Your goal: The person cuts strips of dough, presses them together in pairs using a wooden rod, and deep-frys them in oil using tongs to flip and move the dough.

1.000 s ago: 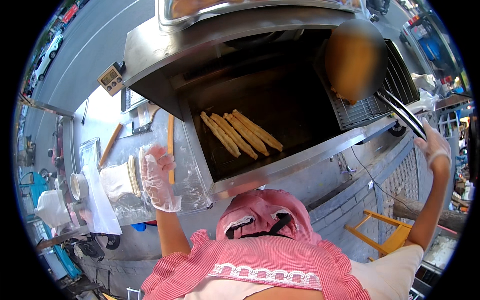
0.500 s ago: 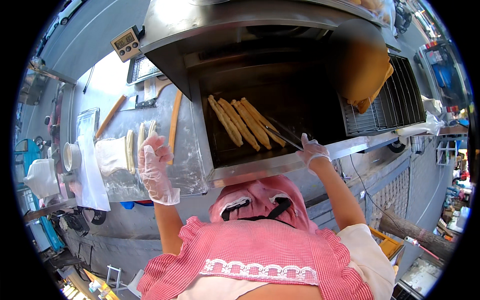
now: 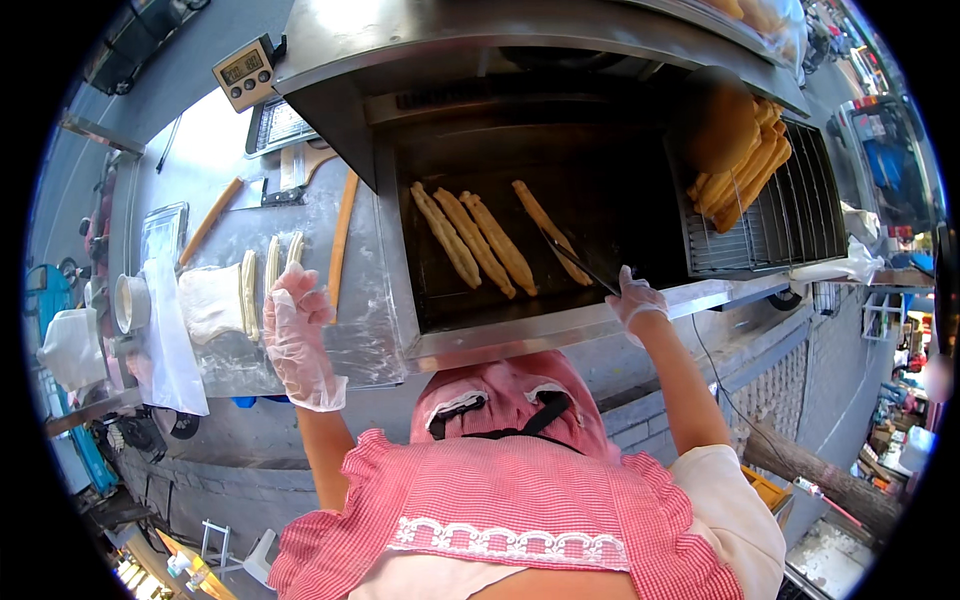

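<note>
My right hand (image 3: 637, 301), in a clear plastic glove, is closed on slim dark tongs (image 3: 592, 277). The tongs reach over the fryer's front rim and touch a fried dough stick (image 3: 548, 228) in the dark oil. Left of it float three more fried dough sticks (image 3: 487, 240), side by side. My left hand (image 3: 300, 340), gloved too, hovers above the floured table (image 3: 370, 340) with its fingers loosely curled and apart; nothing shows in it. Beside its fingertips lie narrow raw dough strips (image 3: 272, 262). The tips of the tongs are hard to make out.
A wire rack (image 3: 800, 200) with piled fried dough sticks (image 3: 745, 180) stands right of the fryer (image 3: 480, 345). On the table lie a dough slab (image 3: 212, 305), a rolling pin (image 3: 343, 250), a wooden stick (image 3: 210, 220), a cleaver (image 3: 250, 195) and a white bowl (image 3: 131, 303). A timer (image 3: 245, 73) hangs upper left.
With the tongs, my right hand has parted the rightmost dough stick from the others, toward the right. The view has shifted a little. My left hand remains over the table.
</note>
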Demonstrator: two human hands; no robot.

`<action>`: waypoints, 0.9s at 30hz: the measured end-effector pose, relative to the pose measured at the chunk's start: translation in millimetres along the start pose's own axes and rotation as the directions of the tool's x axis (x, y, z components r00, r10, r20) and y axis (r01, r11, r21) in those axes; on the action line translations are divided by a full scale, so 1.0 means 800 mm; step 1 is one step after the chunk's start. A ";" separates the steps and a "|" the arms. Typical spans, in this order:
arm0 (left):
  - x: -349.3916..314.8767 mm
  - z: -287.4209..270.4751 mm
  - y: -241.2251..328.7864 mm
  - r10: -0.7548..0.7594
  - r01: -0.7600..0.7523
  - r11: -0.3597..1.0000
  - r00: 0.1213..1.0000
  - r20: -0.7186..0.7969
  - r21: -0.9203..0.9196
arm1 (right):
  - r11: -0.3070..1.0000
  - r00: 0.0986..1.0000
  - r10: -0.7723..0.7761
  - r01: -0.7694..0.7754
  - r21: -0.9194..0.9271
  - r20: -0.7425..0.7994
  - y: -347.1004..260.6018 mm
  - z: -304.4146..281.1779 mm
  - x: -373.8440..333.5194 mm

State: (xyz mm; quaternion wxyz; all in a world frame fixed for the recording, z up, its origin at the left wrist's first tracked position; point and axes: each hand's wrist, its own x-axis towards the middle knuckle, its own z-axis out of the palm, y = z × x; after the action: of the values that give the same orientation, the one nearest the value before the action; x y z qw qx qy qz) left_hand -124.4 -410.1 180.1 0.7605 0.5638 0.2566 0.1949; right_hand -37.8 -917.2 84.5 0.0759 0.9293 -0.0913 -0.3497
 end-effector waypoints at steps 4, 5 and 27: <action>-0.002 -0.001 0.003 -0.006 0.006 1.000 1.000 -0.017 -0.013 | 1.000 1.000 -0.011 0.011 0.008 0.021 0.000 -0.017 -0.020; -0.004 0.003 0.005 0.007 -0.007 1.000 1.000 -0.009 -0.014 | 1.000 0.999 -0.022 0.022 0.011 0.023 -0.002 -0.028 -0.032; -0.003 0.001 0.017 -0.014 0.014 0.998 1.000 -0.009 -0.054 | 0.997 0.997 -0.078 0.077 0.028 0.021 -0.073 -0.016 -0.046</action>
State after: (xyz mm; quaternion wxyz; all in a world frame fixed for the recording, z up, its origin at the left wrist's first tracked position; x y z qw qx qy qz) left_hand -126.2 -407.9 193.9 0.7755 0.5403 0.2589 0.1991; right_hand -49.8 -850.9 105.4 0.0488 0.9292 -0.0607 -0.3613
